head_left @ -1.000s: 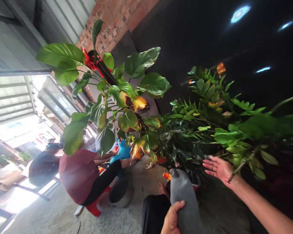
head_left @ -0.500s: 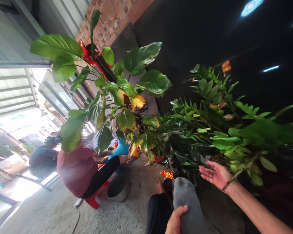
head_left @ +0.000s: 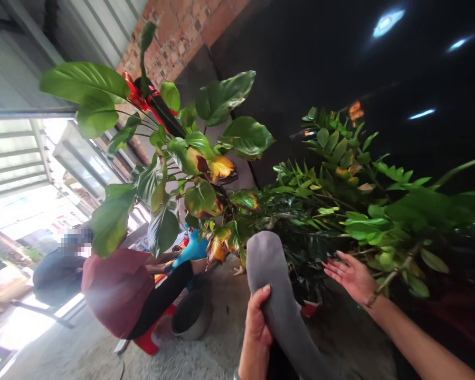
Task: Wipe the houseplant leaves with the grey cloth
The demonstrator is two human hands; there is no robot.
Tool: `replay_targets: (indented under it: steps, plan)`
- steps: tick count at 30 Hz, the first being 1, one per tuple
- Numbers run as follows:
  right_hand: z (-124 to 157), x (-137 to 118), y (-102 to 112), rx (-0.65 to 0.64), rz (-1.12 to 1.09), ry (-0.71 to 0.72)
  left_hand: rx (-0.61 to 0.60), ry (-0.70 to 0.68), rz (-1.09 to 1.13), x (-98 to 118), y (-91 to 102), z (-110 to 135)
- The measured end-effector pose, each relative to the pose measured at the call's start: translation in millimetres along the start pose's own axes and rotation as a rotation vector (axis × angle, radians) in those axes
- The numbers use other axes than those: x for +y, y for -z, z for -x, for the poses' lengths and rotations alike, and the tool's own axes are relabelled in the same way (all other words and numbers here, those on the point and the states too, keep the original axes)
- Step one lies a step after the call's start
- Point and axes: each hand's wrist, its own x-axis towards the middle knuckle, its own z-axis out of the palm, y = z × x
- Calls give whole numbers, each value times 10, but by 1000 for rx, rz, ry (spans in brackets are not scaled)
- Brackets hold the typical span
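Fingers (head_left: 262, 296) of left hand (head_left: 257, 319) around fabric (head_left: 269, 261)

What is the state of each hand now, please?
Left hand: closed on a long grey object.
Right hand: open, no held object visible.

1 camera, worn on the head, looks forward and down. It is near to the left hand (head_left: 260, 319) and the right hand (head_left: 353, 277), and farther from the seated co-worker (head_left: 116, 290).

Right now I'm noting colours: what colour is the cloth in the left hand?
The cloth is plain grey; best in the head view.
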Motion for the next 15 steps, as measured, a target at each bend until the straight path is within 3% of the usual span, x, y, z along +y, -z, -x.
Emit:
replay_targets:
  steps: [3, 6, 8, 11, 15]
  plan:
    - [27, 0, -33, 4, -22, 30, 32, -71, -100, 2, -207, -114]
    - [56, 12, -60, 29, -33, 43, -161, 5, -374, -169, -143, -138]
    - [73, 10, -66, 50, -33, 34, -317, 47, -408, -196, -13, -76]
    - [101, -14, -58, 58, -25, 9, -418, -15, -259, 23, 78, 53]
    - [142, -42, -54, 50, -11, -14, -321, -153, -119, 411, -198, 22]
